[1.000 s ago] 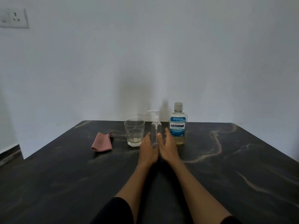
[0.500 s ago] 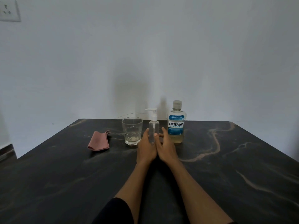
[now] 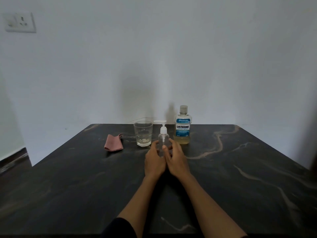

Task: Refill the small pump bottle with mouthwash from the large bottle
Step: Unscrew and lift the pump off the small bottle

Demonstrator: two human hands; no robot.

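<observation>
Hands meet at the centre of the frame on either side of the small pump bottle (image 3: 163,143): the left hand (image 3: 154,162) curls its fingers round the bottle's left flank, the right hand (image 3: 176,160) wraps the right flank with its thumb laid across the front, so both are clamped on it. That bottle is a slim clear plastic cylinder with a white pump head and a spout pointing to frame left, standing upright on the dark bench (image 3: 240,169), whose polished stone-like top carries pale brown veins. Just right of it and slightly behind stands the large bottle (image 3: 182,126), broad-shouldered clear plastic with a blue and white label, a pale cap and yellowish liquid low in its base. Left of the pump bottle sits a faceted clear glass tumbler (image 3: 143,133), and farther left lies a folded pink cloth (image 3: 114,144) with a soft matte surface. A white wall socket (image 3: 20,22) occupies the upper left of the frame
</observation>
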